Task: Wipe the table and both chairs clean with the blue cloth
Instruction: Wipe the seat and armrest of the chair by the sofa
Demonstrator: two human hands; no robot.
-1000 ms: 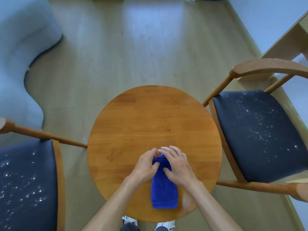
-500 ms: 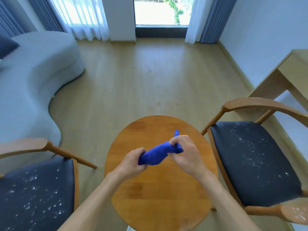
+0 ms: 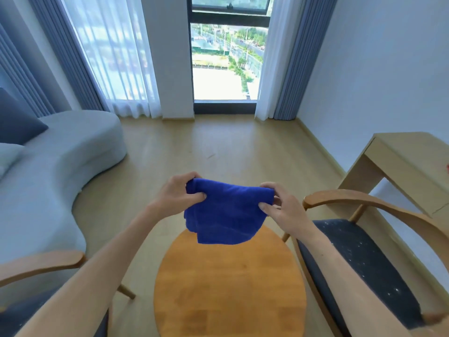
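The blue cloth (image 3: 226, 212) hangs spread in the air above the far edge of the round wooden table (image 3: 228, 288). My left hand (image 3: 178, 193) pinches its upper left corner and my right hand (image 3: 279, 205) pinches its upper right corner. To the right stands a wooden chair (image 3: 364, 263) whose dark seat is speckled with white crumbs. The other chair (image 3: 41, 266) is at the lower left; my left forearm hides most of its seat.
A curved grey sofa (image 3: 56, 161) with cushions runs along the left. A light wooden desk (image 3: 408, 166) stands against the right wall behind the right chair. Bare wooden floor stretches to the window and curtains ahead.
Both hands lifted the folded cloth off the table and pulled it open between them. The view tilted up from the table top to the room.
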